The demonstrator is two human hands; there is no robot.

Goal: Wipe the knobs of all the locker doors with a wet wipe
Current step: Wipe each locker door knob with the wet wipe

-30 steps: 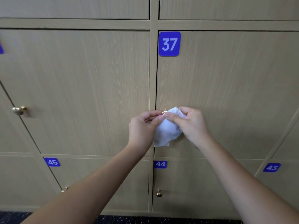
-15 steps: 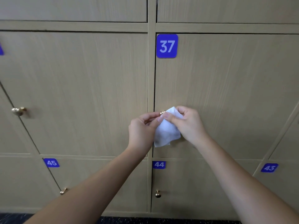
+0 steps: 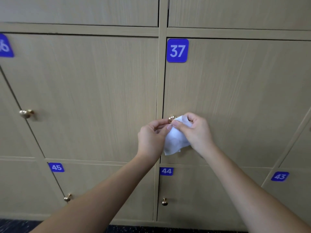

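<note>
the brass knob (image 3: 171, 118) of locker door 37 (image 3: 235, 101) sticks straight out from the door's left edge, at mid-height. the white wet wipe (image 3: 175, 140) hangs crumpled just below and right of it, long side down. the right hand (image 3: 196, 130) pinches the wipe's top beside the knob; the left hand (image 3: 152, 137), fingers curled, pinches its left edge, fingertips touching the knob. both forearms reach up and inward.

flat doors (image 3: 235, 98), only knobs (image 3: 26, 113) protruding
</note>
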